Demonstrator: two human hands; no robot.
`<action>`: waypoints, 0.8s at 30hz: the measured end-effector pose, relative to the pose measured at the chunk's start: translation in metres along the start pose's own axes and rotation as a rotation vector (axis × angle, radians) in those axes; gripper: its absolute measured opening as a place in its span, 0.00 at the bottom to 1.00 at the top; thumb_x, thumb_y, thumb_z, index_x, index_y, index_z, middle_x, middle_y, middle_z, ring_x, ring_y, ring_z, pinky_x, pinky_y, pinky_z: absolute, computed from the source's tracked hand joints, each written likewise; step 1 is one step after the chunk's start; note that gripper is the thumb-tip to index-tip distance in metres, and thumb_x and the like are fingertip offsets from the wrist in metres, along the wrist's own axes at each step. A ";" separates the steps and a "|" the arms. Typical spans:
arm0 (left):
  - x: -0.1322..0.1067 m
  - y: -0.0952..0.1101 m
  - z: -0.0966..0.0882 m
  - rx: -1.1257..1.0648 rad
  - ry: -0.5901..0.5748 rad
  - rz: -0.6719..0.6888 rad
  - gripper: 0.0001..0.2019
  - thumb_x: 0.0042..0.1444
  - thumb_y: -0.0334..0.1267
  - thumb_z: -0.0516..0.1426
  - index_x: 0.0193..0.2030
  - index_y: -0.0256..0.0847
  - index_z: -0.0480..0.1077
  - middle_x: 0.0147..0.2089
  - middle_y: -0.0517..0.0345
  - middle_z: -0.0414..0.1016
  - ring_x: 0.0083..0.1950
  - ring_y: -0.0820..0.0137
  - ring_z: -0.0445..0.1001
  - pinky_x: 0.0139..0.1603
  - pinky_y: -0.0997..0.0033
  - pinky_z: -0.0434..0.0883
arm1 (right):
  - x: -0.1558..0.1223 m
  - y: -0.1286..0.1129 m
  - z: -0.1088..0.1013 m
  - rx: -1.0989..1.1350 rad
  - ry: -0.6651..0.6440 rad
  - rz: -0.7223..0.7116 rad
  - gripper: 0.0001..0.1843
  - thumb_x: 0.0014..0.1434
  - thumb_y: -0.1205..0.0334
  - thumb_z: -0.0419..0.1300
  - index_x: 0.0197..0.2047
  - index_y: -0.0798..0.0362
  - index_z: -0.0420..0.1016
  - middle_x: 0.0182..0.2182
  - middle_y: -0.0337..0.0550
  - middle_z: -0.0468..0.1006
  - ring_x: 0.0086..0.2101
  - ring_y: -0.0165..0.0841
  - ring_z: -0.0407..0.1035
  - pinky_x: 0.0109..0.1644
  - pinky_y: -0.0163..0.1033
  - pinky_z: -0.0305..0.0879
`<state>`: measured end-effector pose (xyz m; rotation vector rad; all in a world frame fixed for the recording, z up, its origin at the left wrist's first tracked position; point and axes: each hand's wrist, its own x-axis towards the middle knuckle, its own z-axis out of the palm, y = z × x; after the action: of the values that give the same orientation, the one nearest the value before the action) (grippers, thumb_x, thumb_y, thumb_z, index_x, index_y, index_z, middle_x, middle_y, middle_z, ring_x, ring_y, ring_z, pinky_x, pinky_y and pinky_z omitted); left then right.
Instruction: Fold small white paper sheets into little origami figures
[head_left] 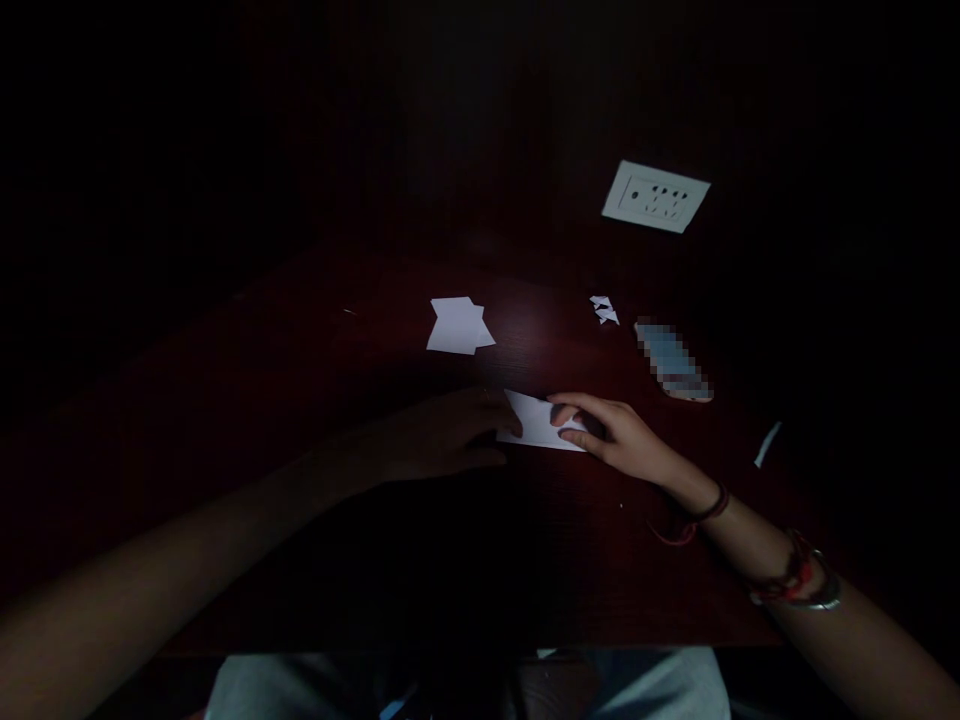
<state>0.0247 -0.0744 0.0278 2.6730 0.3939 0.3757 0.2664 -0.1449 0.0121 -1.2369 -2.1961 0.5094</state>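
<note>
A narrow folded piece of white paper [536,422] lies on the dark red table in front of me. My left hand [457,432] is in shadow at its left end. The fingers stretch out with their tips on the paper, and the thumb sits apart below. At the right end, my right hand [619,435] has its thumb and bent fingers closed on the paper, covering that edge. Farther back lie overlapping white paper sheets [454,327], left of centre. A small folded paper piece [604,310] rests to the right.
A phone [671,360] with a blurred screen lies right of the small paper piece. A white power socket [656,197] is on the dark surface behind. One thin paper strip [767,444] lies at far right. Below the table's front edge, my legs [652,685] show. Surroundings are very dark.
</note>
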 end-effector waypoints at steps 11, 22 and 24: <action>0.021 0.011 0.009 0.419 0.071 0.103 0.12 0.56 0.28 0.47 0.43 0.41 0.67 0.41 0.55 0.70 0.40 0.71 0.69 0.39 0.73 0.64 | -0.010 -0.017 -0.009 -0.137 0.174 -0.137 0.21 0.54 0.64 0.54 0.52 0.51 0.60 0.34 0.40 0.75 0.37 0.32 0.68 0.45 0.41 0.62; 0.049 0.037 0.031 0.279 0.403 0.073 0.09 0.59 0.33 0.44 0.36 0.36 0.64 0.36 0.54 0.67 0.37 0.72 0.65 0.40 0.70 0.65 | -0.012 -0.024 -0.006 -0.167 0.417 -0.138 0.19 0.55 0.66 0.52 0.51 0.52 0.59 0.31 0.39 0.74 0.33 0.29 0.68 0.42 0.39 0.64; 0.050 0.036 0.035 0.269 0.437 0.062 0.09 0.60 0.32 0.43 0.36 0.36 0.63 0.36 0.54 0.67 0.38 0.71 0.65 0.40 0.69 0.65 | -0.012 -0.024 -0.005 -0.158 0.421 -0.109 0.19 0.54 0.66 0.52 0.51 0.51 0.59 0.31 0.39 0.73 0.33 0.29 0.68 0.43 0.39 0.64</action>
<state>0.0894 -0.1022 0.0229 2.8549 0.5200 0.9987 0.2586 -0.1668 0.0263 -1.1710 -1.9528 0.0233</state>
